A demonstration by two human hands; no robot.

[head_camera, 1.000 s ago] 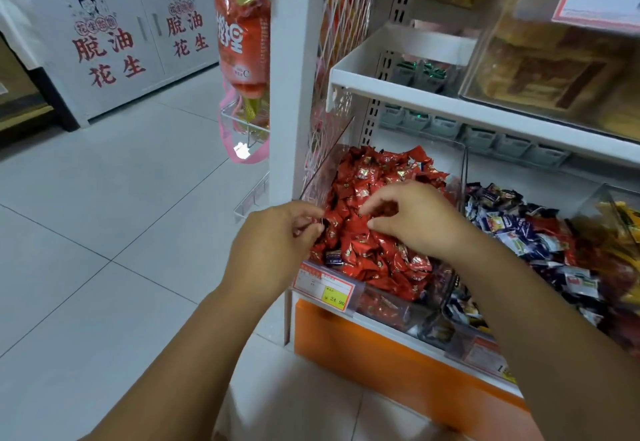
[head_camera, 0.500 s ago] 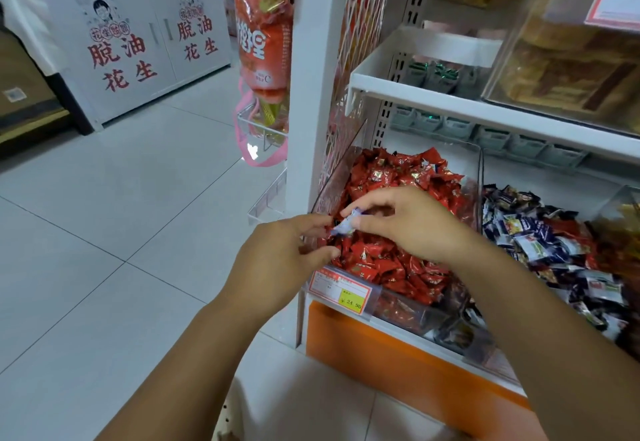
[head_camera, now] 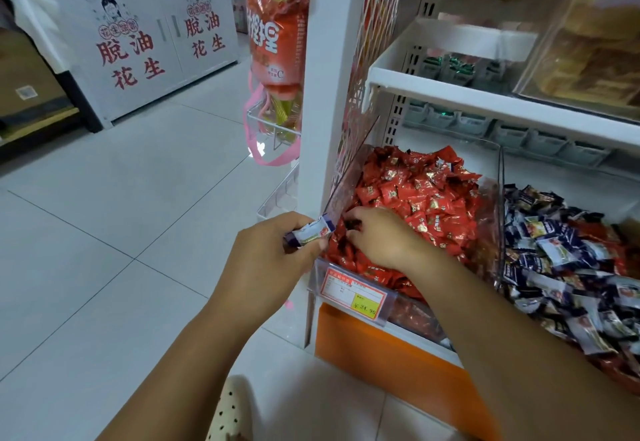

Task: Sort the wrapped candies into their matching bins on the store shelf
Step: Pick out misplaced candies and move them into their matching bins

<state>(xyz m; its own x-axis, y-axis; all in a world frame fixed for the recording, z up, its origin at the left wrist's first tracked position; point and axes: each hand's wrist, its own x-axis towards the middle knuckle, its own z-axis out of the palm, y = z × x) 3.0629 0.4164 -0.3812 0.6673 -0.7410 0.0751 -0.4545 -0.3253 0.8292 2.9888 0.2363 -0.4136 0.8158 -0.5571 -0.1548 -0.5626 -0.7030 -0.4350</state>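
A clear bin [head_camera: 346, 177] on the low shelf is heaped with red wrapped candies [head_camera: 422, 198]. Beside it on the right lies a heap of blue and white wrapped candies [head_camera: 561, 257]. My left hand [head_camera: 273, 264] is just outside the red bin's front left corner and pinches one white and blue candy [head_camera: 310, 232] between thumb and fingers. My right hand [head_camera: 377, 236] reaches into the front left of the red heap with its fingertips curled down among the wrappers. What those fingers hold is hidden.
A price tag [head_camera: 353, 293] is clipped to the bin's front above an orange base panel [head_camera: 398, 368]. A white shelf post [head_camera: 329, 69] stands left of the bin. An orange snack bag [head_camera: 277, 35] hangs on its side. An upper shelf [head_camera: 485, 97] overhangs the bins.
The white and blue candy passed from my right hand into my left hand. My right hand went back down into the front of the red heap.
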